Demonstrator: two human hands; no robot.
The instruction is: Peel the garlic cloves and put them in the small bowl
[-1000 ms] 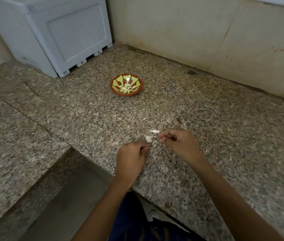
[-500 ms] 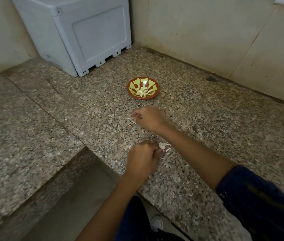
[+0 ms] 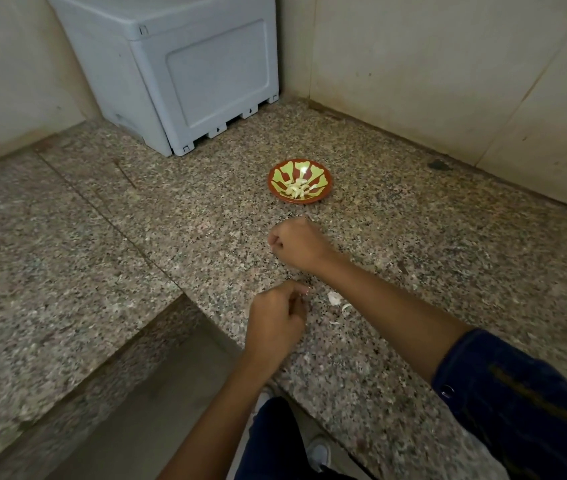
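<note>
Just beyond the curled right hand [image 3: 297,245] small bowl [image 3: 298,181] of peeled cloves [image 3: 296,189], grasp unclear, left hand [image 3: 275,317] curled near peel scraps [image 3: 334,298]

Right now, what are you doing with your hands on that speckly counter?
A person is peeling garlic at a granite counter. The right hand is stretched out toward the small bowl with its fingers curled round something small and pale, probably a peeled clove. It is short of the bowl, which already holds a little heap of peeled cloves. The left hand rests loosely curled near the counter's edge, and bits of garlic skin lie beside it.
</note>
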